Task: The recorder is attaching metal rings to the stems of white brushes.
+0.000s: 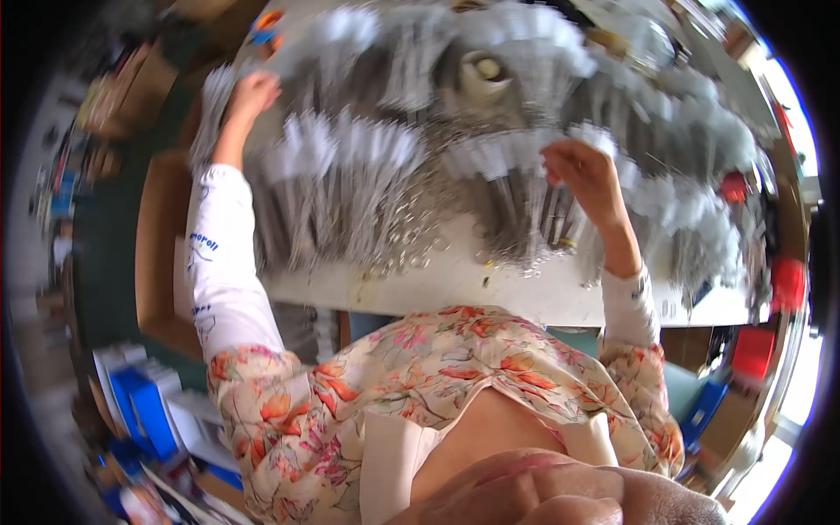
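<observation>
My left hand (254, 93) is raised at the table's far left, beside a bundle of thin grey strands (213, 105). Motion smears its fingers, so their grip is unclear. Over the right half of the table, my right hand (581, 171) has its fingers curled together; anything between them is too small or hidden to make out. Just left of it, a bundle of strands with white tag-like ends (494, 157) lies on the table. Larger white-ended bundles (350, 166) lie between my hands. Many small metal rings (411, 245) are scattered among them.
Further bundles (416, 57) and a cream-coloured roll (484, 73) cover the far side of the white table (560, 293). An orange and blue object (266, 31) sits at the far left. A cardboard box (162, 245) stands beside the left edge; red bins (752, 352) are at the right.
</observation>
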### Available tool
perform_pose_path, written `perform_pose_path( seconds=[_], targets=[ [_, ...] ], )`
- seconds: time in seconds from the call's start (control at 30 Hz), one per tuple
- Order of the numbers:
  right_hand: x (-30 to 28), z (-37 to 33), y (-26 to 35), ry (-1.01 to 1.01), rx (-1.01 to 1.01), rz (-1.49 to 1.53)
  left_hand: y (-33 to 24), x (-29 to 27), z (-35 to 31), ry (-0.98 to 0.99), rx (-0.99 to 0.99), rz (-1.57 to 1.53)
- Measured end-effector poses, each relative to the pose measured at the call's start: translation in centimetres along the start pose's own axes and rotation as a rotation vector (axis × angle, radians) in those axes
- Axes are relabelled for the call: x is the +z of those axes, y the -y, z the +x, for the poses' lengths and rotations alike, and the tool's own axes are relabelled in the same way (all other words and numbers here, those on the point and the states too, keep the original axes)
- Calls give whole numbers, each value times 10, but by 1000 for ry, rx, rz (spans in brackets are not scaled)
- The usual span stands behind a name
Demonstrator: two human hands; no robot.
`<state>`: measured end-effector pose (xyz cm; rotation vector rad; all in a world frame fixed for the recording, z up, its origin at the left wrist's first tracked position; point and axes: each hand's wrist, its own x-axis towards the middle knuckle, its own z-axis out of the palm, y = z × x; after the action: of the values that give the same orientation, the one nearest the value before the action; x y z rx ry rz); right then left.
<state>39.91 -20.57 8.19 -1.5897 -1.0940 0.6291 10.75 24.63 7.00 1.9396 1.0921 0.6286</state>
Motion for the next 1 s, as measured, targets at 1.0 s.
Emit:
perform_pose_path(
  seconds=[1.0],
  targets=[
    [-231,100,-56,-743,-285,-98,-129,63,-4,-157,297,11]
  ],
)
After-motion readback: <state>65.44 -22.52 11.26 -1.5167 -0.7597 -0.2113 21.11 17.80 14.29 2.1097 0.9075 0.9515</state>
